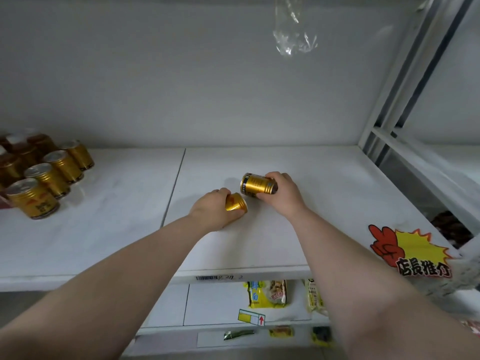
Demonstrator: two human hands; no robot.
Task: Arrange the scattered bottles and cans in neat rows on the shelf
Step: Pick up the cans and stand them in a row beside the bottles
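Gripping one short gold metal can [235, 202] in the left hand [211, 210] and a second tilted gold can [255, 185] in the right hand [281, 192], fingers clamped mid-shelf, the person risks clinking them together and dropping one.

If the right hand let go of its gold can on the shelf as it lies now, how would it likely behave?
The gold can in the right hand lies on its side, so it would probably roll on the smooth shelf. Its glossy metal likely feels stiff and somewhat slippery.
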